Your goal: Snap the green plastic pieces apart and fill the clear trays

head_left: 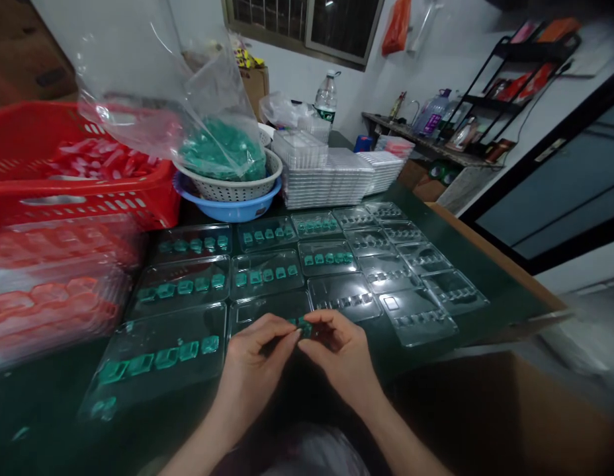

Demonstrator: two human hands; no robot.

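Pinching close together over the near edge of the desk [470, 261], the left hand [257, 350] and the right hand [344, 357] meet at their fingertips, thumb and forefinger nearly closed on each side. Between them they have hold of a small green piece [304, 324]; the fingers cover much of it, so it could be more than one. It sits just in front of a clear tray [267, 305] that the left hand partly hides.

Rows of trays run from the desk's left side toward its right edge. Nearest the near left corner, a tray [200, 324] bears a line of five green pieces [167, 357], and several trays farther back carry similar lines. Toward the right edge, the trays [419, 301] show rows of clear moulded cups.

Along the left edge stands a blurred stack of trays with red pieces [53, 291], a red basket [98, 198] behind it. Toward the far edge, a blue basin [237, 210] holds a white colander [232, 190] with a green heap [220, 149] in a clear bag [148, 73]. Right of that rise stacked clear trays [327, 182], a plastic bottle [327, 96] behind them.
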